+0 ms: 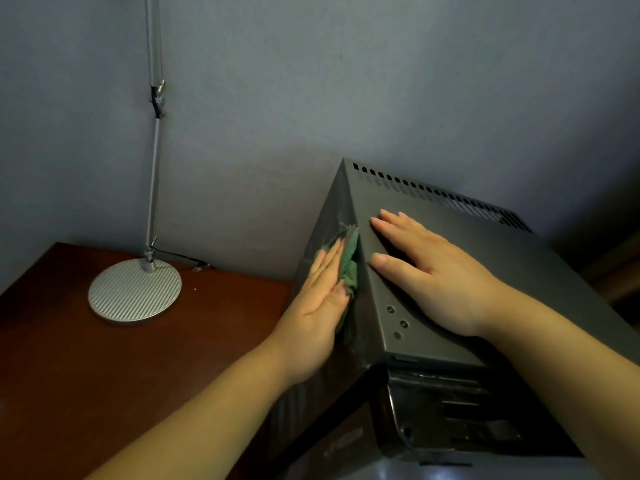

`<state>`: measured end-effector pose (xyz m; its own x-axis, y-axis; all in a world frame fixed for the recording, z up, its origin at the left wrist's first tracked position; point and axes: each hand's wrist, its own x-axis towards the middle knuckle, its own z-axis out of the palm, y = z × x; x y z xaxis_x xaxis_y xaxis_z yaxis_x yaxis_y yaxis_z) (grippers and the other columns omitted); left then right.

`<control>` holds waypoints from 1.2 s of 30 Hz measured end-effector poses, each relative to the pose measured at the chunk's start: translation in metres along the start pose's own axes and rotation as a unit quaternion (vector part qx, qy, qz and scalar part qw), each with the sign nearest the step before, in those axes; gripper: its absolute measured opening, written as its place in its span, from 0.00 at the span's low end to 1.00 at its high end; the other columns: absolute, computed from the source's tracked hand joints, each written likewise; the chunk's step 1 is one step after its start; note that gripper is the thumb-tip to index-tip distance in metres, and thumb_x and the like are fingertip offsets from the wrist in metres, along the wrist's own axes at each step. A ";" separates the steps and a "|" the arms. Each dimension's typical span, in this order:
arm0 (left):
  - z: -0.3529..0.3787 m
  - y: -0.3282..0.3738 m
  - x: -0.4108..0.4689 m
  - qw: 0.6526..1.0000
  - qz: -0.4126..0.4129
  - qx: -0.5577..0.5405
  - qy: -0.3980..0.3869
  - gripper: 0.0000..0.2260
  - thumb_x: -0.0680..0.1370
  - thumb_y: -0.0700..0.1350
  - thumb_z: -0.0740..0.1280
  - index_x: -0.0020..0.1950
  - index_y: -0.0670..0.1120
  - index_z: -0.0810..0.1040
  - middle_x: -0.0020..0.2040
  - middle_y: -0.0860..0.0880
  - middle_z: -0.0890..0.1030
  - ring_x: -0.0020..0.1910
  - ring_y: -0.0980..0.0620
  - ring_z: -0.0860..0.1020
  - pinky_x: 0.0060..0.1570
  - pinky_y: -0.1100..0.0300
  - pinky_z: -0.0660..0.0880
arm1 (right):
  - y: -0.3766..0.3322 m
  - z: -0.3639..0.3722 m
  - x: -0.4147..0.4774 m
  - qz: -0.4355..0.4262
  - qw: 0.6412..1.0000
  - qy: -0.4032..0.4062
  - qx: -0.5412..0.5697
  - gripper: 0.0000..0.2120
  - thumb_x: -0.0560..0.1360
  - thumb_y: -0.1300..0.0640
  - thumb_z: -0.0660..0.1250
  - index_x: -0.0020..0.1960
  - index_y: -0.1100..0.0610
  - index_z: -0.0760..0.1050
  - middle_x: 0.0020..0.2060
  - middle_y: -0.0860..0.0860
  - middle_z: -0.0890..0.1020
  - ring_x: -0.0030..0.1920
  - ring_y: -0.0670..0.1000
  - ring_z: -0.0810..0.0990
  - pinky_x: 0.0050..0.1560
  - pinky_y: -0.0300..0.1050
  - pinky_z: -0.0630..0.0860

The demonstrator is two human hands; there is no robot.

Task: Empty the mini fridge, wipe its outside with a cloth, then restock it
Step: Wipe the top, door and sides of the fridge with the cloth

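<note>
The dark grey mini fridge (450, 216) stands at the right, seen from above, with a row of vent slots along its back edge. My left hand (317, 306) presses a green cloth (349, 261) flat against the fridge's left side wall, fingers straight. My right hand (429, 268) lies flat on the fridge's top, fingers spread and pointing left toward the top edge. The fridge's front and its inside are hidden from this angle.
A reddish-brown wooden table (104, 375) stands left of the fridge. On it sits a lamp with a round ribbed silver base (133, 291) and a thin pole (154, 133) running up the grey wall, with a cable behind it.
</note>
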<state>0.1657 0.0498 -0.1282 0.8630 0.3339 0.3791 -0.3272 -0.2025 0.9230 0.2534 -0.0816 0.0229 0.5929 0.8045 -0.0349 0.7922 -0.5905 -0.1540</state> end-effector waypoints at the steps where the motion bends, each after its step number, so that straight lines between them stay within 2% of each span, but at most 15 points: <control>1: 0.003 0.002 -0.009 1.000 -0.002 -0.015 0.007 0.22 0.84 0.56 0.53 0.78 0.66 0.56 0.80 0.65 0.56 0.80 0.62 0.48 0.81 0.53 0.46 | 0.000 0.000 0.000 0.000 1.000 0.003 0.001 0.34 0.78 0.30 0.51 0.81 0.40 0.53 0.80 0.36 0.50 0.79 0.37 0.44 0.79 0.45 0.47; 3: 0.008 -0.004 -0.018 1.000 -0.001 -0.017 0.026 0.23 0.84 0.60 0.54 0.80 0.66 0.56 0.80 0.64 0.57 0.81 0.57 0.50 0.80 0.44 0.50 | 0.001 0.001 -0.001 0.001 1.000 0.009 0.002 0.31 0.80 0.33 0.52 0.81 0.41 0.54 0.80 0.37 0.51 0.79 0.38 0.45 0.80 0.46 0.47; 4: 0.011 -0.010 -0.023 1.000 0.000 -0.005 0.029 0.23 0.84 0.61 0.54 0.80 0.65 0.56 0.81 0.63 0.57 0.81 0.55 0.51 0.79 0.43 0.51 | 0.001 0.001 -0.001 -0.001 1.000 0.014 0.002 0.31 0.81 0.34 0.52 0.81 0.42 0.55 0.80 0.38 0.52 0.79 0.39 0.45 0.80 0.47 0.47; 6: 0.012 -0.004 -0.035 1.000 -0.024 0.003 0.014 0.25 0.83 0.61 0.58 0.80 0.61 0.60 0.80 0.59 0.60 0.81 0.54 0.54 0.79 0.47 0.53 | 0.002 0.002 -0.001 -0.006 1.000 0.024 0.004 0.30 0.81 0.36 0.53 0.81 0.44 0.56 0.80 0.40 0.54 0.80 0.41 0.47 0.80 0.48 0.48; 8: 0.009 0.008 -0.044 0.998 -0.051 -0.041 0.005 0.28 0.79 0.63 0.64 0.78 0.60 0.66 0.78 0.54 0.67 0.81 0.49 0.57 0.79 0.50 0.56 | 0.002 0.002 -0.001 -0.012 0.999 0.032 0.004 0.30 0.81 0.36 0.53 0.81 0.45 0.58 0.80 0.42 0.56 0.80 0.43 0.49 0.79 0.48 0.50; 12: 0.013 0.039 -0.053 0.997 -0.028 -0.073 -0.007 0.26 0.84 0.54 0.57 0.82 0.53 0.58 0.81 0.52 0.62 0.81 0.50 0.57 0.78 0.42 0.55 | 0.000 0.002 -0.003 -0.030 0.999 0.042 0.002 0.31 0.81 0.36 0.53 0.80 0.49 0.61 0.80 0.45 0.59 0.80 0.46 0.54 0.77 0.46 0.53; 14: 0.014 0.050 -0.056 0.995 -0.036 -0.095 0.012 0.25 0.83 0.49 0.57 0.81 0.50 0.59 0.78 0.51 0.67 0.78 0.54 0.64 0.75 0.54 0.64 | -0.003 0.000 -0.006 -0.033 0.998 0.044 -0.005 0.31 0.81 0.36 0.53 0.78 0.52 0.64 0.79 0.48 0.62 0.78 0.49 0.59 0.74 0.46 0.57; 16: 0.015 0.062 -0.061 0.990 -0.041 -0.131 0.000 0.25 0.82 0.46 0.55 0.79 0.48 0.60 0.76 0.52 0.70 0.75 0.59 0.67 0.68 0.66 0.68 | -0.005 -0.001 -0.009 -0.033 0.998 0.045 -0.007 0.29 0.82 0.37 0.54 0.74 0.55 0.69 0.76 0.51 0.67 0.75 0.52 0.65 0.70 0.48 0.63; 20: 0.022 0.065 -0.076 0.990 -0.053 -0.132 0.015 0.23 0.82 0.46 0.54 0.78 0.48 0.64 0.73 0.57 0.74 0.74 0.61 0.67 0.66 0.70 0.68 | -0.006 -0.001 -0.012 -0.030 0.999 0.045 -0.002 0.29 0.82 0.37 0.54 0.68 0.60 0.73 0.69 0.55 0.73 0.68 0.56 0.71 0.66 0.53 0.68; 24: 0.028 0.063 -0.095 0.992 -0.042 -0.113 0.045 0.22 0.83 0.46 0.54 0.78 0.45 0.65 0.74 0.56 0.73 0.75 0.61 0.66 0.69 0.70 0.64 | -0.006 -0.001 -0.011 -0.032 0.998 0.051 -0.003 0.30 0.82 0.37 0.54 0.66 0.61 0.73 0.67 0.56 0.74 0.66 0.58 0.72 0.65 0.54 0.70; 27: 0.031 0.069 -0.099 0.993 -0.042 -0.100 0.056 0.20 0.85 0.44 0.54 0.78 0.45 0.64 0.74 0.59 0.72 0.74 0.63 0.66 0.67 0.72 0.65 | -0.007 -0.001 -0.012 -0.031 0.998 0.055 0.002 0.29 0.81 0.37 0.55 0.66 0.61 0.74 0.67 0.56 0.75 0.66 0.59 0.73 0.65 0.54 0.70; 32: 0.036 0.079 -0.112 0.991 -0.037 -0.112 0.068 0.19 0.85 0.47 0.54 0.76 0.52 0.66 0.72 0.61 0.74 0.73 0.63 0.68 0.67 0.70 0.66 | -0.008 -0.001 -0.014 -0.032 0.998 0.060 0.000 0.28 0.82 0.38 0.56 0.66 0.61 0.75 0.67 0.57 0.75 0.66 0.59 0.73 0.65 0.54 0.70; 36: 0.040 0.077 -0.129 0.994 -0.028 -0.096 0.054 0.21 0.83 0.52 0.54 0.78 0.56 0.63 0.74 0.60 0.72 0.76 0.60 0.65 0.76 0.56 0.63 | -0.007 0.000 -0.013 -0.033 0.997 0.070 0.001 0.26 0.82 0.39 0.57 0.64 0.60 0.77 0.66 0.57 0.76 0.66 0.58 0.73 0.65 0.55 0.71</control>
<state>0.0449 -0.0458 -0.1083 0.8391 0.4378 0.3230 -0.3568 -0.0054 0.9342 0.2402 -0.0877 0.0244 0.5537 0.8250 0.1136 0.8301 -0.5360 -0.1537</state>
